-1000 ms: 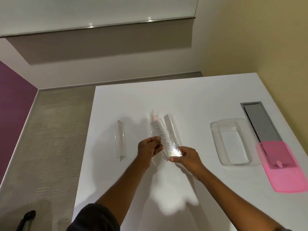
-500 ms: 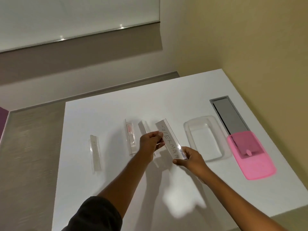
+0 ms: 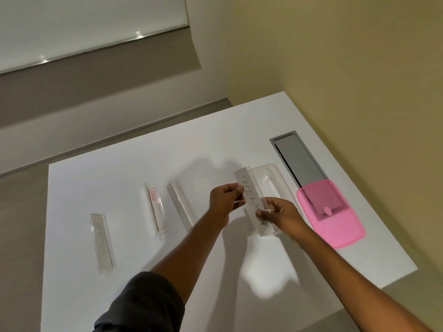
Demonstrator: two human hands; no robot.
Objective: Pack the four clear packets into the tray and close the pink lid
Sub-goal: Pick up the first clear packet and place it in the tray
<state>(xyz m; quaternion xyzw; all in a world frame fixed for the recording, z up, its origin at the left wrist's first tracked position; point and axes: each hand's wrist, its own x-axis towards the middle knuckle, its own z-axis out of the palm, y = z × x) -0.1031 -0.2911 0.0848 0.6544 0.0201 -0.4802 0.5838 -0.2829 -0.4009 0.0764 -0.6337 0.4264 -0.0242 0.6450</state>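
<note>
Both hands hold one clear packet with grey lettering [image 3: 250, 192] over the left edge of the clear tray [image 3: 275, 173]. My left hand [image 3: 224, 202] pinches its left side and my right hand [image 3: 279, 213] pinches its near end. Three more clear packets lie on the white table: one at the far left [image 3: 102, 239], one with a red label [image 3: 156, 207], and one plain [image 3: 180, 204] just left of my left hand. The pink lid [image 3: 335, 219] lies flat to the right of the tray.
A grey metal slot [image 3: 298, 161] is set into the table behind the pink lid, near the yellow wall. The table's right edge and near right corner lie close to the lid. Floor shows to the left of the table.
Both hands carried the lettered packet to the right, from beside the other packets to over the tray's left edge. The view has also swung right.
</note>
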